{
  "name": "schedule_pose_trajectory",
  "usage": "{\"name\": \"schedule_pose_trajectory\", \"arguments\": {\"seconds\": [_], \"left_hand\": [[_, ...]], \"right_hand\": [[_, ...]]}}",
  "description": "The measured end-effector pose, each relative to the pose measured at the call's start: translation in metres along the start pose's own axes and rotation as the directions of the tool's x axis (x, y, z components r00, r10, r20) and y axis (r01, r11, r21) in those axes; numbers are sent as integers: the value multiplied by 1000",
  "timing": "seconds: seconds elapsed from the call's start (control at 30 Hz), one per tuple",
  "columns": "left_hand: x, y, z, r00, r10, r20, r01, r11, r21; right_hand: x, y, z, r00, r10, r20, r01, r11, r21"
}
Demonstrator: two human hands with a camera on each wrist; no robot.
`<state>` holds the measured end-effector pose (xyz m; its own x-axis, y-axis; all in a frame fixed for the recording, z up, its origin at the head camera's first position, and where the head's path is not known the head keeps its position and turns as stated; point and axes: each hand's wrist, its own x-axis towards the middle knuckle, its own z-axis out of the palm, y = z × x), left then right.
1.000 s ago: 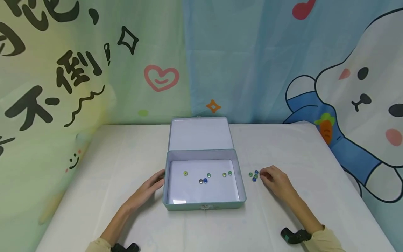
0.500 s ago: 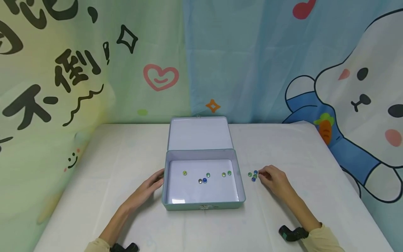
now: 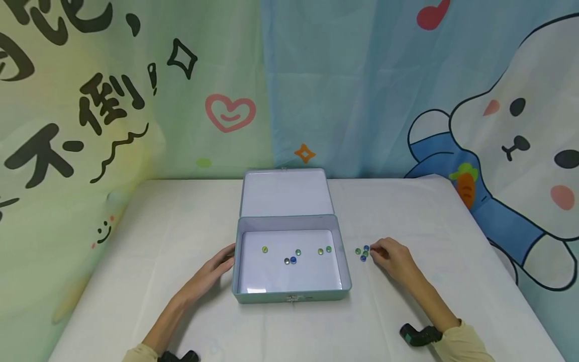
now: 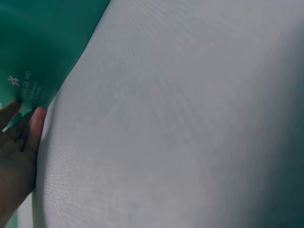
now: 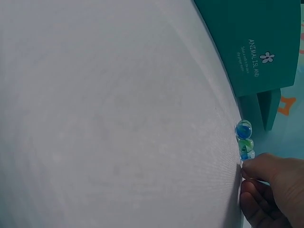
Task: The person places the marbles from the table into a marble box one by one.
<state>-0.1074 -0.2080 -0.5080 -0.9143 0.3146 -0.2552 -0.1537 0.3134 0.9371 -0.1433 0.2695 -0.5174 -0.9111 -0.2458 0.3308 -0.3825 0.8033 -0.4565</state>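
A shallow light-green tin box (image 3: 293, 297) stands open on the cloth, its lid (image 3: 286, 193) tilted back. Several glass marbles lie apart on its white floor, among them a blue marble (image 3: 293, 260) and a yellow-green marble (image 3: 265, 249). My left hand (image 3: 209, 274) rests against the box's left wall, fingers extended; in the left wrist view its fingertips meet the green side. Right of the box sits a small cluster of blue and green marbles (image 3: 363, 258). My right hand (image 3: 392, 257) rests beside the cluster, fingers loosely bent, thumb tip right at the nearest marble (image 5: 247, 155).
A white cloth (image 3: 190, 221) covers the table. Behind it hangs a printed curtain (image 3: 344, 90) with a cartoon rabbit and lettering. A dark wrist camera (image 3: 420, 335) sits on the right wrist, and another (image 3: 180, 356) on the left.
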Motion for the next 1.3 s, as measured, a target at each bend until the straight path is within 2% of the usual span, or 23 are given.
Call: {"name": "schedule_pose_trajectory", "arguments": {"seconds": [0.37, 0.6, 0.83, 0.93, 1.03, 1.3], "left_hand": [[-1, -1, 0, 1000, 7, 1, -7, 1000, 2], [1, 0, 1, 1000, 3, -2, -3, 1000, 2], [1, 0, 1, 1000, 16, 2, -16, 1000, -4], [1, 0, 1, 1000, 18, 3, -18, 1000, -6], [0, 1, 1, 1000, 12, 3, -12, 1000, -2], [0, 1, 1, 1000, 0, 2, 0, 1000, 3]], "right_hand": [[0, -3, -3, 997, 55, 62, -54, 998, -16], [4, -4, -11, 998, 7, 63, -8, 1000, 14], [18, -13, -27, 996, -82, -18, 84, 994, 66], [27, -22, -34, 995, -96, -28, 98, 992, 77], [36, -35, -41, 997, -80, -4, 80, 992, 93], [65, -87, -51, 996, -63, 56, 53, 986, 158]]}}
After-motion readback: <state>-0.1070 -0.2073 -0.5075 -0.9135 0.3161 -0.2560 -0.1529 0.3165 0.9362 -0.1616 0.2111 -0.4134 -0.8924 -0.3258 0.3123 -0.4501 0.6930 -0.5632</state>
